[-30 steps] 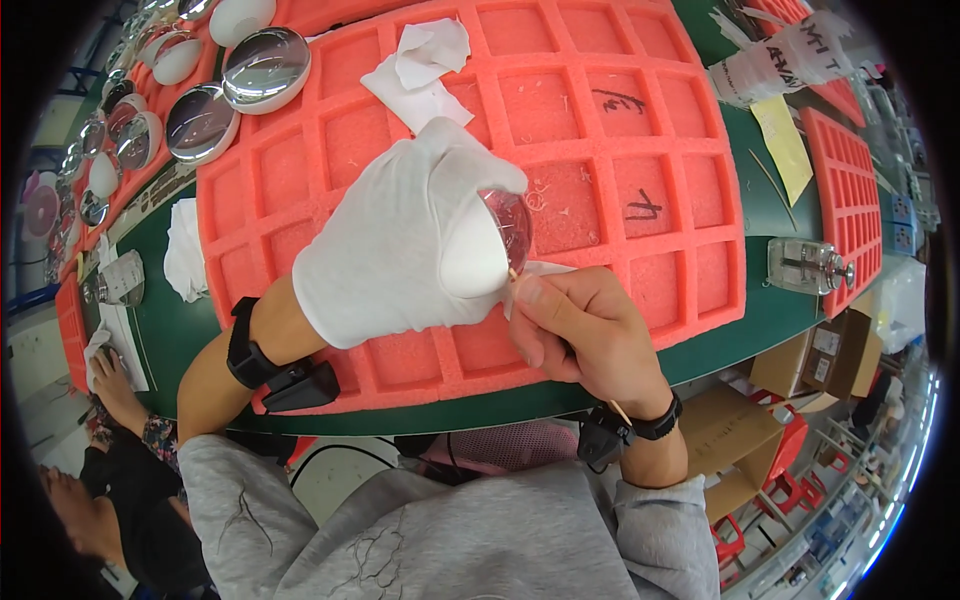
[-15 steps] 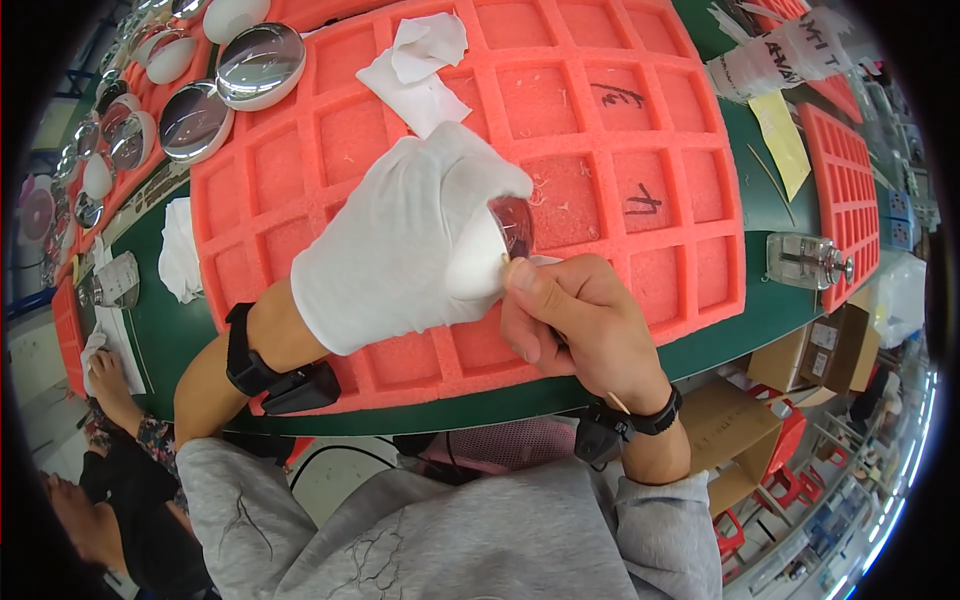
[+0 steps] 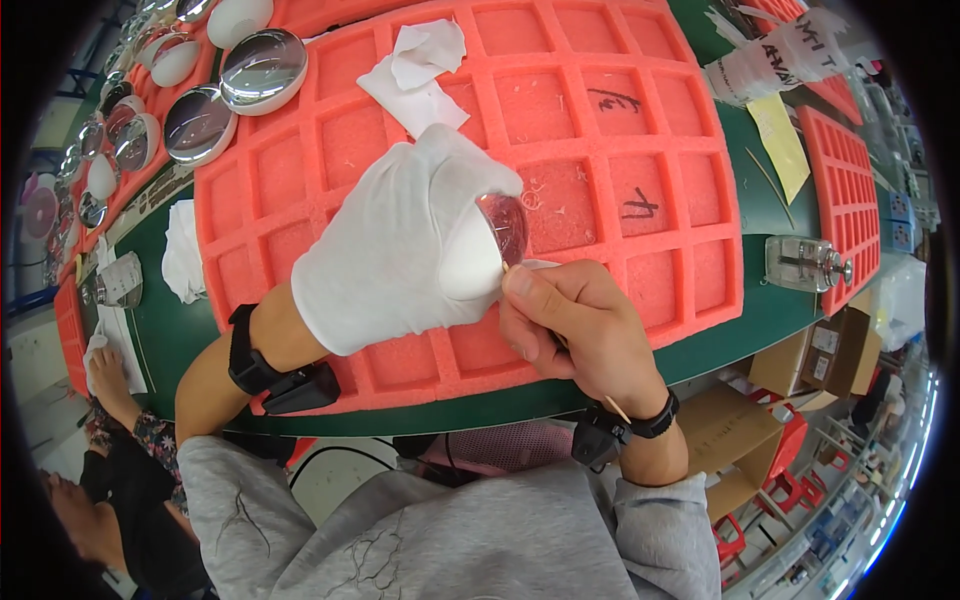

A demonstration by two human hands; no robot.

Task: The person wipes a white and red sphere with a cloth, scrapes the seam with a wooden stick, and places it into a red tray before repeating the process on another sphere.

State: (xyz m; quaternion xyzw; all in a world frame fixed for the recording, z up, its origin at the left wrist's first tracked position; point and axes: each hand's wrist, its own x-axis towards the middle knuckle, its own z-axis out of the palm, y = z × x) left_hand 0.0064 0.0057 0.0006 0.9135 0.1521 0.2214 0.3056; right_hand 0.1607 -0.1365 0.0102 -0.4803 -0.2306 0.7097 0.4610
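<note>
My left hand (image 3: 390, 240), in a white glove, is closed around a glass lens (image 3: 508, 224) with a frosted white edge. The lens is tilted, and its reddish clear face points to the right. My bare right hand (image 3: 585, 320) pinches a thin wooden stick (image 3: 618, 409) between thumb and fingers. One end of the stick touches or nearly touches the lens rim; the other sticks out behind the hand near the wrist. Both hands are above a red foam tray (image 3: 560, 148) with square compartments.
Crumpled white wipes (image 3: 418, 75) lie on the tray. Large lenses (image 3: 263, 72) stand at the upper left. On the green table to the right are a glass dispenser bottle (image 3: 797, 264), a yellow paper (image 3: 780, 150) and thin sticks (image 3: 770, 176). Another person's hand (image 3: 110, 378) is at the far left.
The lens has turned slightly in my left glove, so more of its glass face shows. My right hand, still holding the stick, has barely shifted.
</note>
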